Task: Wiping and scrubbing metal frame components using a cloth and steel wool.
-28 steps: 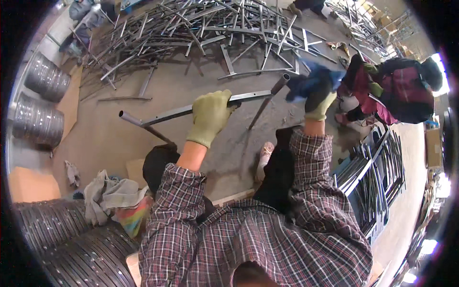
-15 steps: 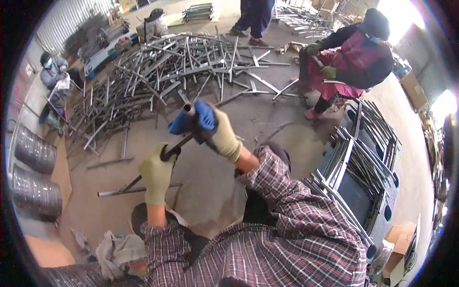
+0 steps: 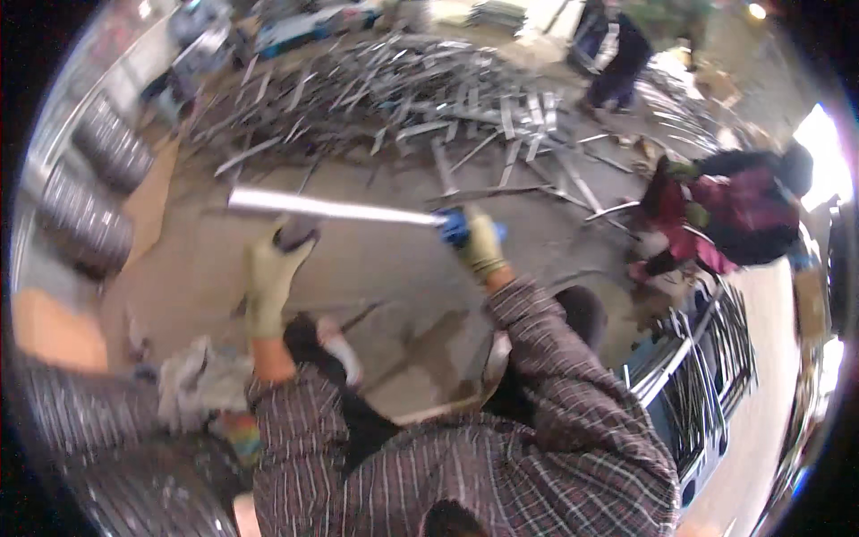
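I hold a long grey metal bar (image 3: 335, 208) level in front of me, above the concrete floor. My left hand (image 3: 273, 273), in a pale green work glove, grips the bar near its left end. My right hand (image 3: 479, 240), in a glove with a blue palm, is closed around the bar's right end. Both of my sleeves are plaid. The picture is blurred by motion.
A big heap of metal bars and frames (image 3: 420, 98) lies on the floor ahead. A person in a red top (image 3: 725, 215) crouches at the right; another person (image 3: 617, 54) stands at the back. Stacked frames (image 3: 707, 376) lie at my right, ribbed metal coils (image 3: 85, 224) at left, rags (image 3: 201, 385) near my left knee.
The bar went from slanting to level and rose in front of me. My right hand moved to its right end, my left hand slid toward its left end. My head turned.
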`<action>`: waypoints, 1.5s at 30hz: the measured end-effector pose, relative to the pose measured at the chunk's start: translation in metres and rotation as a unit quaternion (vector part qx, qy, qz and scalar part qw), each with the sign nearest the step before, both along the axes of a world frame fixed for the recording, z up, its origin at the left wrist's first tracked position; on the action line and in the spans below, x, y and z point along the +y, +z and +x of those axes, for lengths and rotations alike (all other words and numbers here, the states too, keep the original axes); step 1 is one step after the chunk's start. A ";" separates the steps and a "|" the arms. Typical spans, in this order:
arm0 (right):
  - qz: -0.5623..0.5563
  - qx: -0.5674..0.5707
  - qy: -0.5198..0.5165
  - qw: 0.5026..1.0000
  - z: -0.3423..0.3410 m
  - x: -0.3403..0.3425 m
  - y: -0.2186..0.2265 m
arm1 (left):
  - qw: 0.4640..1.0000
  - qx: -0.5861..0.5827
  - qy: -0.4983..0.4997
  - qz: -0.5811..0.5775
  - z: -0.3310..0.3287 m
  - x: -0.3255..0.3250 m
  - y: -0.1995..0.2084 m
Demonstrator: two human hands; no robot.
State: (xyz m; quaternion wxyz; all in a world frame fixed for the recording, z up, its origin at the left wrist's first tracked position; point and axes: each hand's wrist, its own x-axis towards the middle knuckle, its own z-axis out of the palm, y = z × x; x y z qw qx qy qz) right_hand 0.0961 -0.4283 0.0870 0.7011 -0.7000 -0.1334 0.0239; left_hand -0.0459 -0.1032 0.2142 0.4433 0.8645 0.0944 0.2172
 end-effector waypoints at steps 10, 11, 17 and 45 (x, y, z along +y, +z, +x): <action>-0.281 -0.429 -0.037 0.858 -0.081 0.150 0.112 | 0.991 -0.055 0.043 0.112 -0.023 0.001 -0.009; -0.296 -0.428 -0.039 0.853 -0.079 0.138 0.102 | 0.984 -0.093 0.052 0.141 -0.032 0.013 -0.017; -0.391 -0.324 -0.054 0.860 0.030 -0.015 -0.038 | 0.997 0.011 0.038 -0.062 -0.033 0.070 -0.037; -0.309 -0.408 -0.112 0.852 -0.038 0.130 0.063 | 0.985 0.001 0.110 -0.135 -0.029 0.046 -0.029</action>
